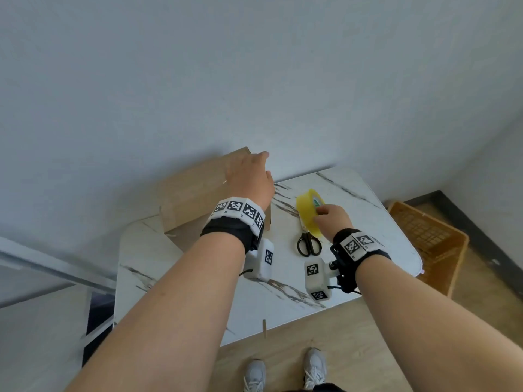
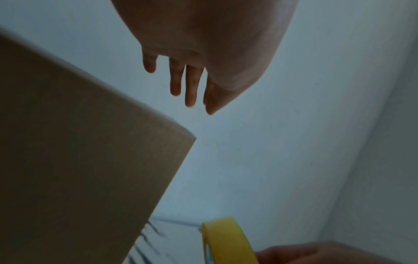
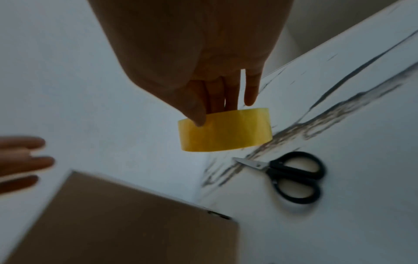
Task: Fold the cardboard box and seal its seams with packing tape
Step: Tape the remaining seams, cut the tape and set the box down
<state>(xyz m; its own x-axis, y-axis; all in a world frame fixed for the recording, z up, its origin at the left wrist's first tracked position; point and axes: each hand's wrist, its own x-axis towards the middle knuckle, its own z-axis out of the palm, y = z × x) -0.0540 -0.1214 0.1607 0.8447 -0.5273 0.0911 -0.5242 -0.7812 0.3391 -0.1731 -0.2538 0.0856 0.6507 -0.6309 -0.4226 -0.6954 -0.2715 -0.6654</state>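
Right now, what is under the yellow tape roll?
The tape roll, pinched by the right hand, hangs above the marbled table. Scissors lie on the table just below it. In the head view the roll covers the scissor blades' tips.

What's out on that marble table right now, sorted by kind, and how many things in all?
Cardboard box: 1
Roll of yellow packing tape, pinched in the right hand: 1
Black-handled scissors: 1
Total: 3
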